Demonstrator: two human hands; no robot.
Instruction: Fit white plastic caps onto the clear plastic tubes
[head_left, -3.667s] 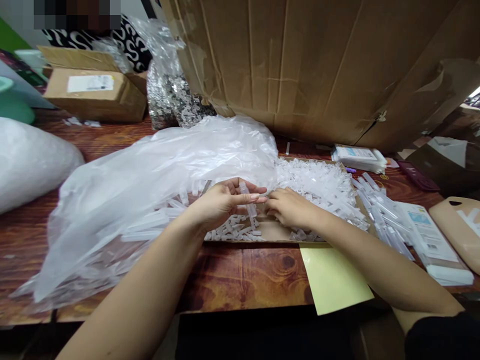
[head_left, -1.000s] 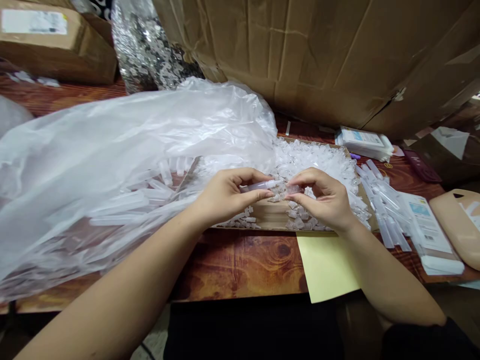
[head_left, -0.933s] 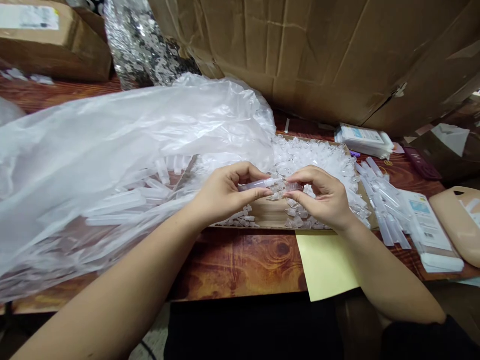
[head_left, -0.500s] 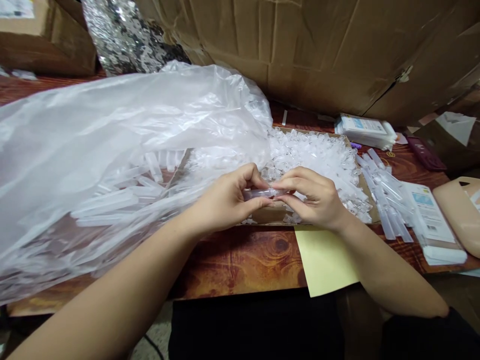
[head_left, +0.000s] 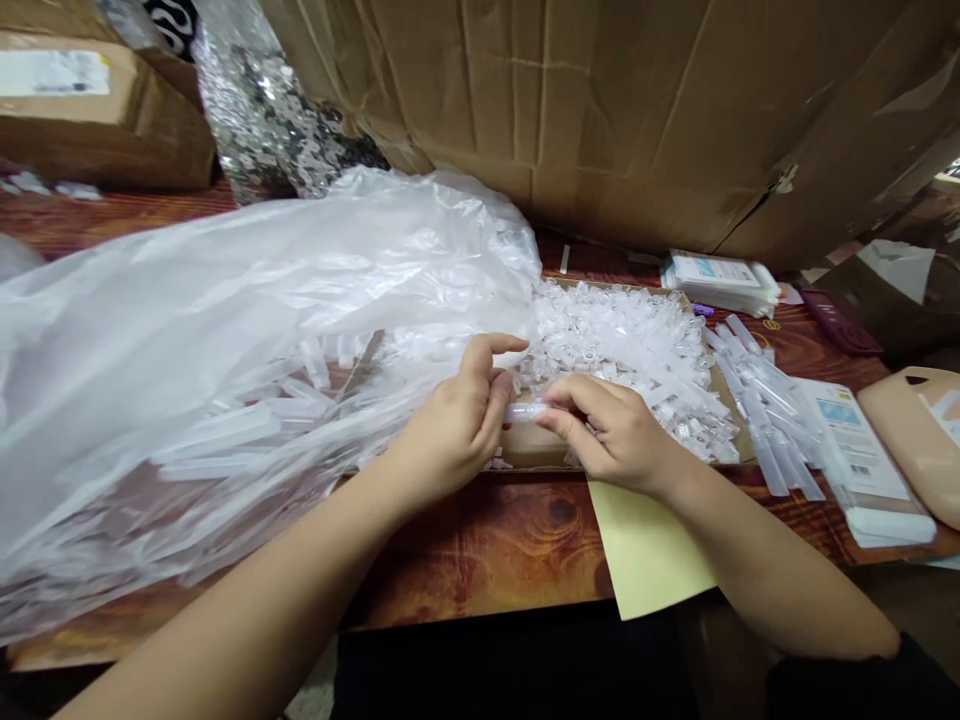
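Observation:
A small translucent tube (head_left: 523, 412) lies level between my hands, over the front part of a shallow cardboard tray (head_left: 551, 458) filled with small clear plastic pieces (head_left: 622, 335). My left hand (head_left: 469, 415) is closed round the tube's left end, its index finger raised and stretched to the right. The thumb and fingers of my right hand (head_left: 607, 425) pinch the right end. Inside and under a large clear plastic bag (head_left: 247, 260) on the left are longer frosted tubes (head_left: 232, 430). More clear tubes (head_left: 772, 410) lie in a pile right of the tray.
Yellow paper (head_left: 649, 550) lies at the table's front edge. To the right are packs of labelled sleeves (head_left: 862, 460), a beige object (head_left: 915, 430) and a dark red case (head_left: 840, 320). A large cardboard box (head_left: 585, 120) stands behind; another box (head_left: 97, 110) is back left.
The left index finger has lifted off the tube and straightened. Both hands remain at the tube, with less of the right end showing. The whole view has shifted slightly, so the table appears lower.

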